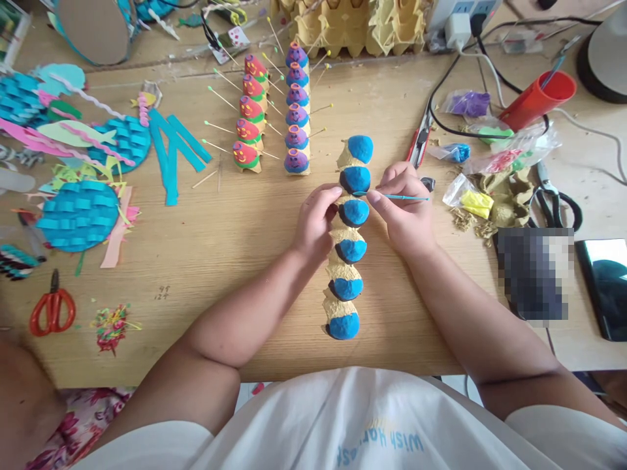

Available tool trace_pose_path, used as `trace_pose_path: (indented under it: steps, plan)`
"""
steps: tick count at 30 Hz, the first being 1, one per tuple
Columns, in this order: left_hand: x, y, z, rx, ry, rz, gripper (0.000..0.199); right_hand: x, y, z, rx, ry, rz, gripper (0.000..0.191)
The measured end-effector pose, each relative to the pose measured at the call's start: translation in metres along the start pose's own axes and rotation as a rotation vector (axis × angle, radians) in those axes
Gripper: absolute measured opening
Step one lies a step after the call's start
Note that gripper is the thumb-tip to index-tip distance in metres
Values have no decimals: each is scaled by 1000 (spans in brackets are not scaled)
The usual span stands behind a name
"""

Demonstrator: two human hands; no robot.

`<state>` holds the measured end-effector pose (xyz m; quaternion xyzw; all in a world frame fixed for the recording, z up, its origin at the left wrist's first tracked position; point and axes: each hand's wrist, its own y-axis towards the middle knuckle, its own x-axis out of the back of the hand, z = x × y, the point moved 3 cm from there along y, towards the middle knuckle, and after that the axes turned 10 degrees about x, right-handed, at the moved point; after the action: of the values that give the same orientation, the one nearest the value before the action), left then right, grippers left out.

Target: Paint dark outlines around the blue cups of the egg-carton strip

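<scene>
A strip of egg-carton cups (349,270) with blue clay on several bumps runs up the middle of the table. My left hand (317,215) is closed on the strip's left edge near the second and third bumps. Between the thumb and fingers of my right hand (405,209) is a thin blue tool (404,197), its tip at the lower edge of the second blue bump (355,179). Beyond stand two finished-looking strips, one with red and green faces (249,109), the other with purple and blue faces (296,116), pins sticking out.
Woven blue paper pieces (78,215) and red-handled scissors (53,312) lie at left. To the right are a red cutter (419,140), a red cup (539,98), clay bags (477,202), black scissors (551,196) and a phone (605,287). Another person's arm (29,398) shows lower left.
</scene>
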<state>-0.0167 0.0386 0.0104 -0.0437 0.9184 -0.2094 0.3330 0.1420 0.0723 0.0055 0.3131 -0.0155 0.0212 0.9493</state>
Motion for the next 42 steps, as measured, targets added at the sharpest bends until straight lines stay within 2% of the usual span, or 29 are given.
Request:
trace_pose_path:
  steps: [3, 8, 17, 28, 36, 42]
  plan:
    - [-6, -4, -2, -43, 11, 9, 23, 0, 0, 1, 7, -1, 3, 41]
    - [-9, -6, -3, -16, -2, -15, 32, 0, 0, 2, 13, -26, 9, 42]
    - [-10, -7, -4, -2, 23, -24, 37, 0, 0, 4, 9, -28, 18, 41]
    - [-12, -10, -5, 0, -15, -12, 35, 0, 2, 6, 25, -46, 21, 41]
    - [-11, -9, -3, 60, -47, -95, 31, 0, 1, 7, 8, -36, 35, 43]
    - [-14, -11, -5, 22, -3, -112, 30, 0, 1, 8, 16, -58, 33, 42]
